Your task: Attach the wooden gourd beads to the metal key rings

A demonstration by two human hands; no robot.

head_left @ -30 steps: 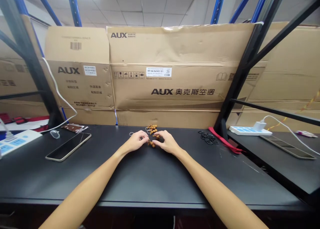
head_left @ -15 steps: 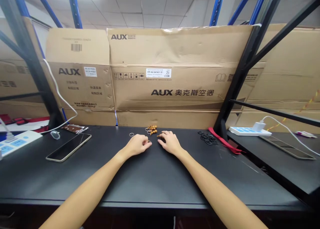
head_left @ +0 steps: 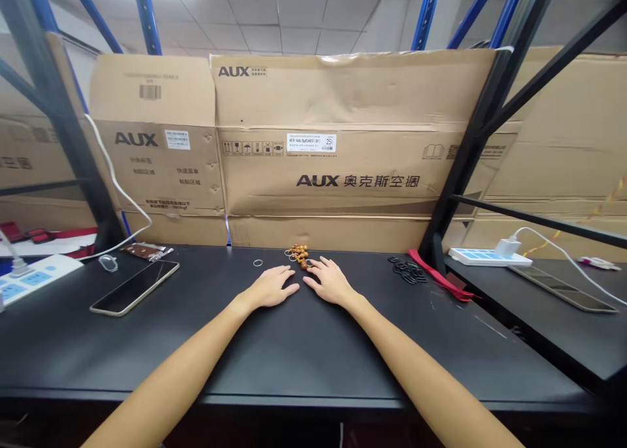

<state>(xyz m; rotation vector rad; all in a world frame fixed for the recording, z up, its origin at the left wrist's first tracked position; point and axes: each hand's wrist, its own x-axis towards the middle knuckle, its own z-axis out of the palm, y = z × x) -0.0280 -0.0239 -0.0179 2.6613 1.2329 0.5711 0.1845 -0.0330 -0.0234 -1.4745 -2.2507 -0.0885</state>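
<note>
Wooden gourd-bead charms (head_left: 300, 255) sit in one small heap with metal rings (head_left: 292, 255) tangled among them, near the back edge of the black tabletop (head_left: 147, 343), just beyond the hands. Both hands lie open and flat, palms down, gripping nothing: the left hand (head_left: 268, 287) rests just short of the heap, while the right hand (head_left: 330, 281) has its fingertips (head_left: 313, 264) just beside the nearest bead. A single loose metal ring (head_left: 258, 262) lies apart to the left. No piece is in either hand. A pile of black loops (head_left: 406, 270) beside a red strap (head_left: 437, 275) sits well off to the right, and a smartphone (head_left: 134, 288) lies well off to the left
</note>
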